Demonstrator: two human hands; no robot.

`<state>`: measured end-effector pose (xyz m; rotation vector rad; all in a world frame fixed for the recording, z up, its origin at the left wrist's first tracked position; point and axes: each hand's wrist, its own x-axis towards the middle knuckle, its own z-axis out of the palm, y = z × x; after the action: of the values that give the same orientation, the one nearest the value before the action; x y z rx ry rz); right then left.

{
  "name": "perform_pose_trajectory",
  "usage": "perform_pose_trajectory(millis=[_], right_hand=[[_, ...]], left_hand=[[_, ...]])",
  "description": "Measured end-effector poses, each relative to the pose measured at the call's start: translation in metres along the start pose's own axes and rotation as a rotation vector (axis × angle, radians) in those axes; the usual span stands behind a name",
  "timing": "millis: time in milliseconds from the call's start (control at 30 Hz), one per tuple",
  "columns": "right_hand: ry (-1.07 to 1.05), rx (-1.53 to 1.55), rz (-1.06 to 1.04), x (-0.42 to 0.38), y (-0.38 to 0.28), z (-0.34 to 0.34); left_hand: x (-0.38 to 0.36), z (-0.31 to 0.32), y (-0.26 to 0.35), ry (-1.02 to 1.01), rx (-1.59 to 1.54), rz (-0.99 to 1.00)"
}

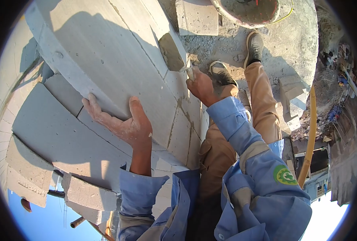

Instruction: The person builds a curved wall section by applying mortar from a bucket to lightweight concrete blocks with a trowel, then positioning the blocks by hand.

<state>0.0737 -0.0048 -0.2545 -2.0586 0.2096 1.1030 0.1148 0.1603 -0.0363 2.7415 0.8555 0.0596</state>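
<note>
Dusty with pale powder, my left hand (pixel 124 122) has its fingers spread against the lower edge of a large grey block (pixel 102 60) in a block wall. My right hand (pixel 200 85) is closed around the handle of a small trowel (pixel 189 71), whose details are hard to make out. The tool is beside the wall's right face, just below a dark recess (pixel 171 52) between blocks. Mortar smears the joints (pixel 182 106) under it.
A bucket (pixel 246 12) with grey mortar stands at the top, beside a loose block (pixel 197 18). Broken block pieces (pixel 293 94) lie right of my legs, near a yellow pole (pixel 310 136). More blocks (pixel 30 170) are at the lower left. Rubble lies at the far right.
</note>
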Motion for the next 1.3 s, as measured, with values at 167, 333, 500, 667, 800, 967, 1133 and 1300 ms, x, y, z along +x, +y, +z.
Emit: perform_pose_trajectory(millis=[167, 333, 500, 667, 800, 967, 1133, 1300], right_hand=[[0.046, 0.096, -0.152, -0.053, 0.002, -0.007], [0.069, 0.172, -0.012, -0.059, 0.045, 0.005], [0.028, 0.016, 0.089, -0.001, 0.088, 0.024], [-0.003, 0.038, -0.046, 0.002, 0.066, 0.028], [-0.096, 0.051, 0.005, -0.033, 0.065, 0.008], [-0.062, 0.125, 0.079, -0.043, 0.109, 0.016], [-0.150, -0.019, 0.071, -0.010, 0.131, 0.045], [-0.284, -0.214, 0.050, -0.002, 0.096, 0.045]], left_hand=[[0.002, 0.002, 0.006, 0.005, -0.017, 0.018], [0.002, 0.003, 0.006, 0.028, -0.013, 0.012], [0.003, 0.003, 0.004, 0.034, 0.012, 0.003], [0.005, 0.005, 0.010, 0.002, -0.007, -0.039], [0.004, 0.006, 0.006, 0.035, -0.037, -0.040], [0.003, 0.006, 0.006, 0.056, 0.028, -0.039], [0.005, 0.008, 0.007, 0.053, 0.015, -0.040], [0.006, 0.010, 0.008, 0.075, -0.021, -0.033]])
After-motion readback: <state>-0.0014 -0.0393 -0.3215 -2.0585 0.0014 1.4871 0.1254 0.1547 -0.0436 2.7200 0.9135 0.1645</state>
